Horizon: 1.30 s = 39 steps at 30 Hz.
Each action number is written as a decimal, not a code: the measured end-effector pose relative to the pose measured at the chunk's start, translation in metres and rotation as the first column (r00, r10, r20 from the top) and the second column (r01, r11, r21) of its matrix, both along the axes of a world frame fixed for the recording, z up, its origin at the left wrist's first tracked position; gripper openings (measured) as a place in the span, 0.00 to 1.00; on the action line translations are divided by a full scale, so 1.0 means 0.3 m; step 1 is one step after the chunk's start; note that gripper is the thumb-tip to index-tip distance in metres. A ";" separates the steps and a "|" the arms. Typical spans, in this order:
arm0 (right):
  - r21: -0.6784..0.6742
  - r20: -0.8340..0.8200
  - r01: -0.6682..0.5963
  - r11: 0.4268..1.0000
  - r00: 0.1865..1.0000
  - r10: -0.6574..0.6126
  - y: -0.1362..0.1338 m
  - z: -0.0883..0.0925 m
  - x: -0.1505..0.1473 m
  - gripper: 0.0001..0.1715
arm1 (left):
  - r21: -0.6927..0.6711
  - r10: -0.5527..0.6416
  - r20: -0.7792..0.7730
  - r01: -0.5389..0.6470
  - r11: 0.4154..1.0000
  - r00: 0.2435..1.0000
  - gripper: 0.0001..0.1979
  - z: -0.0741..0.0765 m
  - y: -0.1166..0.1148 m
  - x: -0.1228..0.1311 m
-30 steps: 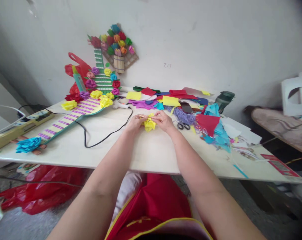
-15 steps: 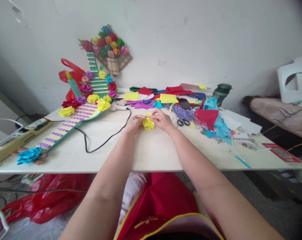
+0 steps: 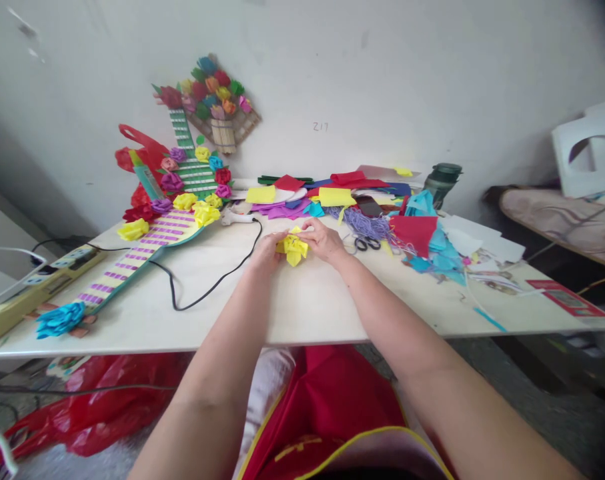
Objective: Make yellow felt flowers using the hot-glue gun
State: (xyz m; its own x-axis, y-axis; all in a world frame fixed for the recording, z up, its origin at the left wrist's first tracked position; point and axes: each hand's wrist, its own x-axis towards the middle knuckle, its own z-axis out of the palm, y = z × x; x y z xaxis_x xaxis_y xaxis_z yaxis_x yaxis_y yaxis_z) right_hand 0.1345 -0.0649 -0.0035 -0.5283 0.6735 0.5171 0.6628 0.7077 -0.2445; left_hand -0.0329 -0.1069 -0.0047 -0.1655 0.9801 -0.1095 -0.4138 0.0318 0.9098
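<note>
A small yellow paper flower (image 3: 294,249) is held just above the pale table (image 3: 302,307), between both hands. My left hand (image 3: 266,249) pinches its left side, fingers closed. Fingers of my right hand (image 3: 324,241) are curled on its top and right side. Both forearms reach in from the bottom of the view. Just beyond the hands lie a white glue gun (image 3: 237,217) with a black cord (image 3: 207,283) and small scissors (image 3: 366,244).
A long striped craft board with paper flowers (image 3: 147,243) lies at left, a power strip (image 3: 37,283) beyond it. Coloured paper sheets and scraps (image 3: 382,213) pile at the back right, beside a dark green bottle (image 3: 442,183). A flower basket craft (image 3: 217,107) hangs on the wall.
My hands stayed on the yellow flower, the fingers shifting a little around it. The view drifted slightly, so everything sits a bit further left.
</note>
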 end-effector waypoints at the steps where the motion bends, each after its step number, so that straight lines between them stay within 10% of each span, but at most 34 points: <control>1: -0.007 0.006 0.003 1.000 1.000 -0.003 0.000 0.002 0.000 0.15 | -0.010 -0.011 0.012 0.011 1.000 1.000 0.07 0.003 -0.002 -0.002; 10: -0.048 -0.004 -0.024 0.999 1.000 0.023 0.006 0.010 0.014 0.16 | 0.062 -0.208 -0.007 0.208 0.976 0.978 0.15 -0.005 -0.009 -0.030; 39: 0.030 -0.069 -0.028 0.999 0.997 0.030 0.024 -0.002 0.033 0.14 | 0.145 -0.124 0.013 0.120 0.982 0.992 0.17 -0.026 0.011 -0.041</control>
State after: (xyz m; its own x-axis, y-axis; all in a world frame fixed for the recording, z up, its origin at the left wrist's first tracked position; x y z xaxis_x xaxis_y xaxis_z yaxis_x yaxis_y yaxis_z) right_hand 0.1444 -0.0577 -0.0041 -0.5096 0.6425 0.5723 0.6244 0.7338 -0.2678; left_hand -0.0451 -0.1036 -0.0126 -0.0429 0.9986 0.0321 -0.4344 -0.0476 0.8995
